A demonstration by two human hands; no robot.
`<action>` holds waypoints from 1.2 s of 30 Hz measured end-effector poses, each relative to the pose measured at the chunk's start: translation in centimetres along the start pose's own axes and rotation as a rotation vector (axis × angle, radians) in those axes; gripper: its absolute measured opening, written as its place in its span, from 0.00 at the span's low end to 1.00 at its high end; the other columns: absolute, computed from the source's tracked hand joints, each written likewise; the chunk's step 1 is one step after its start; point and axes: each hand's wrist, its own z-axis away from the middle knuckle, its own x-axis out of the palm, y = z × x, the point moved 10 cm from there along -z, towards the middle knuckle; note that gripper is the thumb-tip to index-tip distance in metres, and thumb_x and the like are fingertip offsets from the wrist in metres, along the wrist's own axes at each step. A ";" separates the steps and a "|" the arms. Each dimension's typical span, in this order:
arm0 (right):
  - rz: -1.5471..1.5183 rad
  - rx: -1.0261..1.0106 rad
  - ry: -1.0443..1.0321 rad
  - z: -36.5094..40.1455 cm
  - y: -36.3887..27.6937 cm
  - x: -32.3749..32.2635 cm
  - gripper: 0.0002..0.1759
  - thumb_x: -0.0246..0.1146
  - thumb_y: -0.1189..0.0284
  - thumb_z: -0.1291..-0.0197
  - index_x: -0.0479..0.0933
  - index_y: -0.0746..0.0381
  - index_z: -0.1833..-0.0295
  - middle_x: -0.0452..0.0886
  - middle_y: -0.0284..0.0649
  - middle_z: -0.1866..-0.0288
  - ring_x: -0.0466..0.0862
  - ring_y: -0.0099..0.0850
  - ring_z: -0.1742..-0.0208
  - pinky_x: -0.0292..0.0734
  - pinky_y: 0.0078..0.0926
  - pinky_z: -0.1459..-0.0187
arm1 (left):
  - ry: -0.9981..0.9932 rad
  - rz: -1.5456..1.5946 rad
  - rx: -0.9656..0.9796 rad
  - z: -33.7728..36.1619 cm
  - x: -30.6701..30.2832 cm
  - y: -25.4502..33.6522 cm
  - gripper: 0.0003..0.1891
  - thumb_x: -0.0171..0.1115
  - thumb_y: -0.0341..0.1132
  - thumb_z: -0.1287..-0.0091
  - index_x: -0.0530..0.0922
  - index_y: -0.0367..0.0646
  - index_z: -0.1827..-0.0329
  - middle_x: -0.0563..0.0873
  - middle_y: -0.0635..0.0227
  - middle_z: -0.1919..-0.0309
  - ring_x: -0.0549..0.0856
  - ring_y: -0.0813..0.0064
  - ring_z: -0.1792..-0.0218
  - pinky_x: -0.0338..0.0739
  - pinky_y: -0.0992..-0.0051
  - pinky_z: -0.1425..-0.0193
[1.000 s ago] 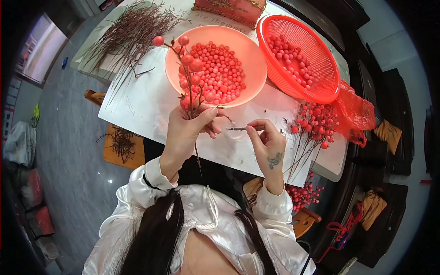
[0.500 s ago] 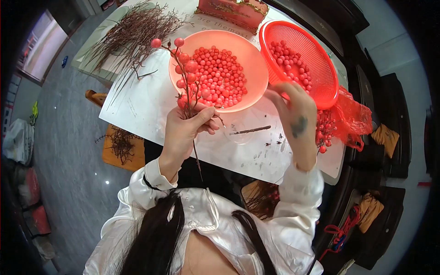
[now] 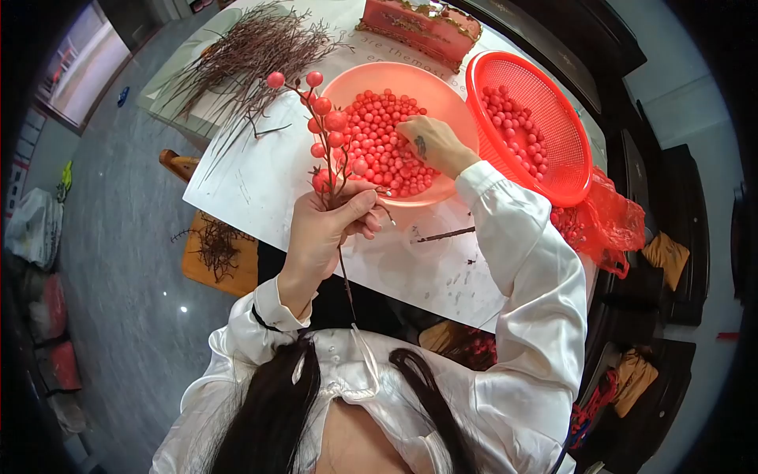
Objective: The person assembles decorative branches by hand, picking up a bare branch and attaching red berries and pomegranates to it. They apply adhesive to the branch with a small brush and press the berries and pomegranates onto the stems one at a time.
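Note:
My left hand (image 3: 328,229) is closed around the brown stem of an artificial berry branch (image 3: 324,150), held upright over the table's front edge. Several round red berries sit along its twigs, and a few bare twig ends with pale tips stick out to the right. A pinkish-orange bowl (image 3: 466,118) holds many loose red berries (image 3: 377,134). My right hand (image 3: 433,144) reaches into this bowl, its fingers curled down at the berries. The fingertips are mostly hidden, so what they pinch does not show.
A red plastic basket (image 3: 586,150) with more berries stands right of the bowl. Beside it lies a red plastic bag (image 3: 612,225). Bare brown twigs (image 3: 245,63) are heaped at the back left. A loose stem (image 3: 446,235) lies near my right sleeve, and a pink box (image 3: 422,30) stands behind.
My right hand has moved left from beside the basket's near edge into the bowl of berries. My left hand still holds the branch. The view has shifted slightly.

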 end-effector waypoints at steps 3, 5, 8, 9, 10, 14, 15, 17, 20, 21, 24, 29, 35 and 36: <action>0.029 -0.071 0.104 0.4 -0.9 -0.6 0.04 0.56 0.76 0.48 0.71 0.66 0.67 0.75 0.47 0.66 0.78 0.46 0.64 0.74 0.41 0.65 | -0.008 0.035 -0.002 0.0 0.2 -0.1 0.08 0.59 0.27 0.38 0.76 0.34 0.58 0.83 0.62 0.72 0.81 0.78 0.77 0.74 0.81 0.76; 0.062 -0.065 0.133 0.6 -0.9 -0.7 0.03 0.57 0.78 0.51 0.72 0.65 0.69 0.75 0.47 0.67 0.79 0.43 0.64 0.76 0.38 0.65 | -0.018 0.026 0.009 0.1 0.4 0.0 0.07 0.59 0.27 0.39 0.76 0.34 0.60 0.83 0.62 0.72 0.81 0.78 0.78 0.73 0.81 0.77; 0.051 -0.045 0.133 0.7 -0.8 -1.0 0.04 0.58 0.78 0.53 0.73 0.64 0.69 0.75 0.47 0.68 0.79 0.43 0.64 0.76 0.36 0.65 | -0.021 0.020 0.025 0.3 0.8 0.2 0.07 0.59 0.27 0.39 0.76 0.34 0.61 0.83 0.62 0.73 0.80 0.78 0.78 0.73 0.81 0.77; 0.039 -0.039 0.126 0.6 -0.8 -1.3 0.04 0.58 0.78 0.53 0.73 0.64 0.68 0.75 0.47 0.68 0.79 0.44 0.64 0.76 0.37 0.65 | -0.019 0.020 0.033 0.4 0.9 0.4 0.07 0.59 0.27 0.39 0.76 0.34 0.61 0.82 0.62 0.74 0.80 0.78 0.78 0.73 0.82 0.78; -0.052 -0.053 0.186 1.0 -0.8 -2.3 0.05 0.58 0.78 0.53 0.73 0.65 0.68 0.75 0.48 0.68 0.79 0.44 0.65 0.75 0.37 0.65 | -0.020 0.020 0.038 0.4 0.9 0.5 0.07 0.59 0.27 0.39 0.76 0.34 0.61 0.82 0.62 0.74 0.80 0.78 0.78 0.73 0.81 0.78; -0.271 0.079 0.306 2.9 0.7 -7.3 0.08 0.60 0.76 0.53 0.74 0.67 0.65 0.77 0.50 0.69 0.80 0.45 0.68 0.75 0.34 0.67 | -0.030 0.024 0.042 0.5 1.1 0.5 0.07 0.59 0.27 0.39 0.76 0.33 0.61 0.82 0.62 0.75 0.81 0.78 0.78 0.74 0.81 0.77; -0.410 0.220 0.283 4.1 0.9 -8.9 0.09 0.61 0.76 0.53 0.74 0.67 0.64 0.79 0.50 0.68 0.81 0.42 0.68 0.76 0.31 0.67 | -0.034 0.025 0.040 0.5 1.2 0.5 0.07 0.59 0.27 0.38 0.76 0.33 0.61 0.82 0.62 0.75 0.81 0.78 0.78 0.75 0.81 0.76; -0.614 0.268 0.359 6.3 -0.1 -11.8 0.08 0.62 0.78 0.49 0.74 0.70 0.63 0.79 0.44 0.68 0.81 0.26 0.65 0.78 0.20 0.64 | -0.034 0.009 0.061 0.5 1.8 0.7 0.06 0.59 0.27 0.38 0.76 0.33 0.61 0.82 0.62 0.74 0.82 0.77 0.77 0.77 0.81 0.74; -1.005 0.337 0.315 9.5 -2.7 -13.2 0.11 0.61 0.77 0.45 0.73 0.72 0.58 0.79 0.42 0.63 0.81 0.27 0.64 0.80 0.22 0.60 | -0.048 0.005 0.080 0.7 2.7 1.0 0.06 0.58 0.27 0.37 0.77 0.32 0.61 0.82 0.62 0.74 0.82 0.77 0.76 0.79 0.81 0.71; -1.086 0.348 0.312 10.5 -3.6 -13.5 0.12 0.62 0.76 0.45 0.73 0.72 0.57 0.79 0.42 0.63 0.82 0.28 0.63 0.80 0.23 0.60 | -0.055 0.005 0.086 0.8 3.0 1.1 0.06 0.58 0.26 0.37 0.77 0.32 0.60 0.82 0.62 0.74 0.82 0.77 0.75 0.79 0.81 0.71; -1.328 0.422 0.233 12.7 -5.6 -11.1 0.12 0.60 0.75 0.42 0.73 0.71 0.55 0.79 0.44 0.59 0.82 0.31 0.58 0.80 0.26 0.55 | -0.077 -0.024 0.132 1.1 3.4 1.5 0.07 0.59 0.27 0.38 0.77 0.31 0.60 0.83 0.61 0.74 0.83 0.75 0.74 0.81 0.78 0.70; -1.774 0.415 0.191 14.1 -9.5 -7.1 0.13 0.59 0.74 0.40 0.70 0.69 0.52 0.78 0.46 0.53 0.81 0.35 0.52 0.78 0.31 0.50 | -0.085 -0.048 0.153 2.2 4.7 2.2 0.06 0.59 0.28 0.37 0.77 0.32 0.63 0.82 0.64 0.76 0.81 0.79 0.78 0.79 0.80 0.75; -1.905 0.377 0.240 14.2 -9.9 -6.2 0.13 0.60 0.72 0.40 0.70 0.68 0.53 0.78 0.46 0.53 0.81 0.35 0.53 0.78 0.31 0.50 | -0.091 -0.162 0.186 2.7 5.1 2.3 0.06 0.59 0.30 0.37 0.77 0.34 0.65 0.78 0.69 0.81 0.77 0.83 0.83 0.73 0.83 0.81; -1.902 0.371 0.245 14.3 -9.9 -6.2 0.13 0.60 0.72 0.40 0.71 0.68 0.53 0.78 0.46 0.53 0.81 0.34 0.53 0.78 0.31 0.50 | -0.083 -0.172 0.193 2.8 5.1 2.3 0.06 0.59 0.30 0.37 0.77 0.34 0.66 0.78 0.70 0.82 0.76 0.84 0.83 0.72 0.83 0.82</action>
